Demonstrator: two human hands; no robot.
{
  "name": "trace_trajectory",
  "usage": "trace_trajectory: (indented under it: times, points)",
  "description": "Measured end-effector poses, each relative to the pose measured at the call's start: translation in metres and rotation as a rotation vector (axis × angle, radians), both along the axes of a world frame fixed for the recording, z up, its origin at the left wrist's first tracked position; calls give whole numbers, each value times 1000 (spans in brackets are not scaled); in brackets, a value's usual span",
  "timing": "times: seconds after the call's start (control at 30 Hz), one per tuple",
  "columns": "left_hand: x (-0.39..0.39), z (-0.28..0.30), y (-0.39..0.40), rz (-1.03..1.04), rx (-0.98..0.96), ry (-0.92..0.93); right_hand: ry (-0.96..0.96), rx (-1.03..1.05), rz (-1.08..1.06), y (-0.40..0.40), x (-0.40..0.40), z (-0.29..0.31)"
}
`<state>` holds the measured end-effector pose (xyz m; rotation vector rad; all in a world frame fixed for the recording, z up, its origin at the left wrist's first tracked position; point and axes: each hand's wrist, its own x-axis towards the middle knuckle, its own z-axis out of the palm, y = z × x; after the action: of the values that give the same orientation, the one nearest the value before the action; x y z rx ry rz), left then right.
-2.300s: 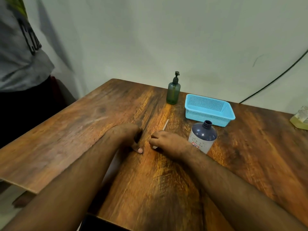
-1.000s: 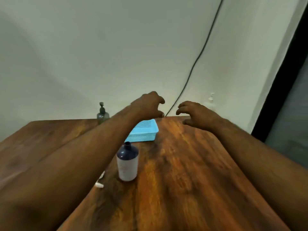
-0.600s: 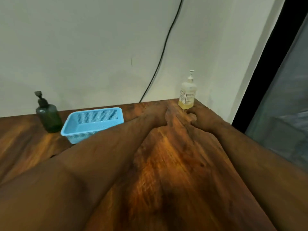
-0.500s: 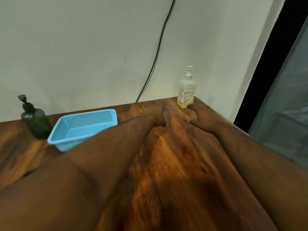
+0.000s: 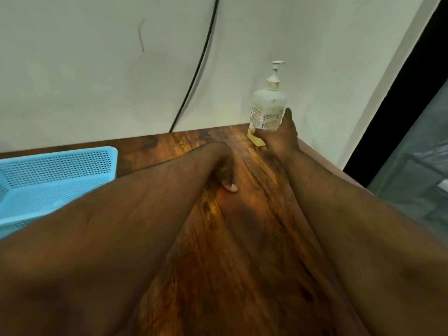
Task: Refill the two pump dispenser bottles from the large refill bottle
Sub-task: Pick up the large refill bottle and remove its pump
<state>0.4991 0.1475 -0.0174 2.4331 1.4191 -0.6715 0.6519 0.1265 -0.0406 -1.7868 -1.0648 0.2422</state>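
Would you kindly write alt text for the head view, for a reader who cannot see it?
The right hand grips a clear pump bottle of yellowish liquid at the far corner of a wooden table. The left hand rests on the wood, with a blue basket further left.

Plain room: wooden table [image 5: 242, 238], bare wall [image 5: 97, 69]

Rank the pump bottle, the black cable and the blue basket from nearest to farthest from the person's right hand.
1. Pump bottle: at the table's far right corner, gripped by the right hand.
2. Black cable: hanging down the wall behind the table, left of the bottle.
3. Blue basket: at the far left, beyond the left arm.
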Motion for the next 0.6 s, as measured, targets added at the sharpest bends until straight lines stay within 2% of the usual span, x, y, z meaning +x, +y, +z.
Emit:
trace_trajectory:
  times: [0.07, 0.2, 0.3, 0.43, 0.53, 0.6]
  points:
    - [3, -2, 5, 5, -9, -8, 79, 5, -42, 10, -1, -4]
    - [0, -4, 6, 49, 8, -56, 49, -34, -135, 27, 0, -7]
    - [-3, -3, 2, 82, 6, -101, 100, -45, -128, 26, 5, -4]
    - [-13, 0, -8, 151, 35, -281, 108, -4, -70, 2, 0, -3]
    - [-26, -1, -30, 195, 140, -428, 114, -1, 17, -31, -16, -5]
    - [-36, -3, -48, 295, 171, -557, 106, -15, 89, -58, -32, -1]
